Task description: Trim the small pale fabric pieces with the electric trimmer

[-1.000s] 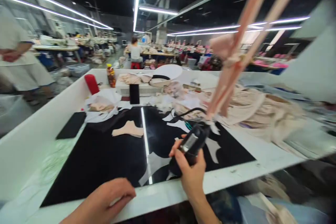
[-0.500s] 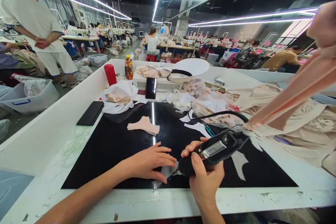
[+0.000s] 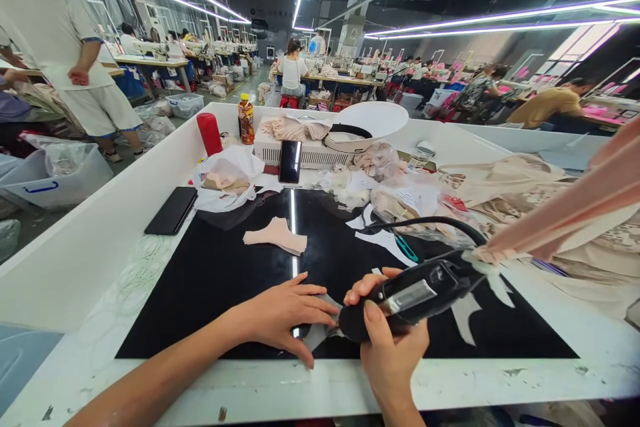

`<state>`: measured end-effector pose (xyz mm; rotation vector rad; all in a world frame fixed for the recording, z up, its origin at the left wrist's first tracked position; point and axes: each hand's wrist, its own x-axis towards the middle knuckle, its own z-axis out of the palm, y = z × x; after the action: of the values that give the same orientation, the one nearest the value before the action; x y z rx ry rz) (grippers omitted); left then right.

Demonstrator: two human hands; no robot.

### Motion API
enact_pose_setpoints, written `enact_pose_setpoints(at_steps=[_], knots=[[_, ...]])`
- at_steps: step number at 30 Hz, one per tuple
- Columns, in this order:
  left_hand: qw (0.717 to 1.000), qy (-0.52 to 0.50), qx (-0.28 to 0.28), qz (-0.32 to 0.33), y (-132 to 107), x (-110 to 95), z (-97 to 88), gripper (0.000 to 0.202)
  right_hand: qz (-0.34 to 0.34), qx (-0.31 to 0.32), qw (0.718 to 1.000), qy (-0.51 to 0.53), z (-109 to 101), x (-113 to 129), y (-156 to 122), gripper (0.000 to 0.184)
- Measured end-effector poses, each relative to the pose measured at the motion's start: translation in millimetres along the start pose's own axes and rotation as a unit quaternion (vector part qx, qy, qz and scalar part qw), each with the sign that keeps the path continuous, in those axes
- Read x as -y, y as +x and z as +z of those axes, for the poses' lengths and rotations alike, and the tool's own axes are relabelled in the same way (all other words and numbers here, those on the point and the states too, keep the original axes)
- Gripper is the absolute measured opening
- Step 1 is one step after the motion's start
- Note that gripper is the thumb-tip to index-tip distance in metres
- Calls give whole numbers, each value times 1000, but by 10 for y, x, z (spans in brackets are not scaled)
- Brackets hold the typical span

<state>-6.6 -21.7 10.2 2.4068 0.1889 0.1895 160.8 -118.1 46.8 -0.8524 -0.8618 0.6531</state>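
Note:
My left hand (image 3: 287, 312) lies with its fingers spread on a thin, greyish see-through piece (image 3: 319, 335) near the front of the black mat (image 3: 200, 303). My right hand (image 3: 390, 340) is wrapped round a black corded handheld power tool (image 3: 413, 293) with a silver plate on its side. The tool's rounded front end points left, its metal tip close to my left fingertips and the see-through piece. What the tip touches is partly hidden. Farther back on the mat lies a small stack of light pink cut fabric (image 3: 276, 235).
A pink fabric strip (image 3: 560, 200) is tied at the tool's rear and rises right. White pattern pieces (image 3: 385, 243) and teal snips (image 3: 406, 248) lie behind the tool. Bagged pieces (image 3: 227, 177), a phone (image 3: 290, 161), a black case (image 3: 171, 210) and beige fabric (image 3: 505, 177) surround the mat.
My left thumb has moved slightly down, towards the mat's front edge. The tool has shifted a little to the right in view, and its pink strip hangs lower. The standing person's arms have moved.

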Motion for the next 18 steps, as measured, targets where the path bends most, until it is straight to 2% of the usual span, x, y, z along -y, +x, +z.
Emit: enact_pose_setpoints(at_steps=[8, 18], knots=[[1000, 2, 6, 3, 7, 4, -11, 72, 7, -17, 999, -28, 15, 5, -22, 33], [1000, 3, -8, -1, 0, 5, 22, 74, 0, 14, 1000, 3, 85, 25, -116, 36]])
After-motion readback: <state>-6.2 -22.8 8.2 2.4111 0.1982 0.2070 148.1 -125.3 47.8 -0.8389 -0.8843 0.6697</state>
